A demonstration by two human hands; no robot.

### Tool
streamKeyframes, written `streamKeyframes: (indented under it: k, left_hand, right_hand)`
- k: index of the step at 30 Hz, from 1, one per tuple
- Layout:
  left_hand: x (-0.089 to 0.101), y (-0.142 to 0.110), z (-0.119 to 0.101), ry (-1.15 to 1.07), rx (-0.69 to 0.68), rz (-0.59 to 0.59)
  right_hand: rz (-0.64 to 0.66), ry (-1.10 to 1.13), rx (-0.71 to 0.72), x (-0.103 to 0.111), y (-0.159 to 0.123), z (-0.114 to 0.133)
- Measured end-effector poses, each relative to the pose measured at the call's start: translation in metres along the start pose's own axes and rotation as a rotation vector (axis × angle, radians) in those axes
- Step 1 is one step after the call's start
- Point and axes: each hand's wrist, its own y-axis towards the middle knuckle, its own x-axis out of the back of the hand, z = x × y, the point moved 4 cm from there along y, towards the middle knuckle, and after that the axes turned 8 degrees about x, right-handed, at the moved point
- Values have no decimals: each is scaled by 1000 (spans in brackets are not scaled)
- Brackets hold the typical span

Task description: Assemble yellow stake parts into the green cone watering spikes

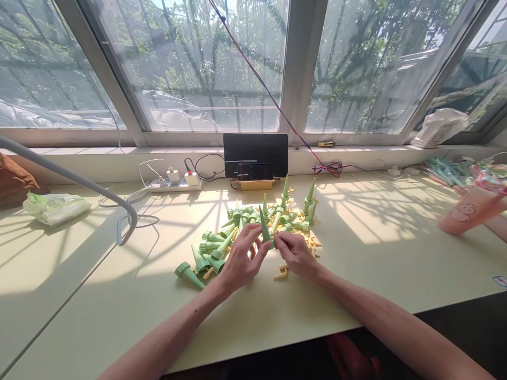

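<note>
My left hand [243,257] holds a green plastic cone spike [264,226] upright, its point up and its base between thumb and fingers. At the base's right side, my right hand [295,253] is closed in a pinch; a bit of yellow plastic shows at its fingertips, mostly hidden by them. Several green spikes with ribbed collars lie left of my left hand, one spike [189,274] nearest the front. Behind my hands, more spikes lie mixed with small yellow plastic pieces [312,243]. Two yellow pieces [281,273] lie below my right hand. An upright spike [309,196] bears yellow pieces on its side.
A black tablet [255,150] and a phone [255,171] stand at the back by the window. A power strip [176,184] with cables lies left of them. A grey curved bar [99,187] crosses the left side. A pink cup [467,208] is at right, near another person's arm.
</note>
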Motion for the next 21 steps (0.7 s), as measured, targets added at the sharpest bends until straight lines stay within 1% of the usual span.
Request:
streamKeyframes:
  k: [7,14,18,21]
  left_hand:
    - [-1,-1,1,69,-47,-15]
    - [-3,0,7,206,-131,-79]
    - [-1,-1,6,263,-201,-82]
    - [0,-1,3,271,-227,-76]
  right_hand:
    - [4,-4,-9,0,0,-1]
    - [0,-12,-17,0,0,-3]
    - [1,-7,-21,1,1,-3]
    - [7,-2,-19,0,1,-2]
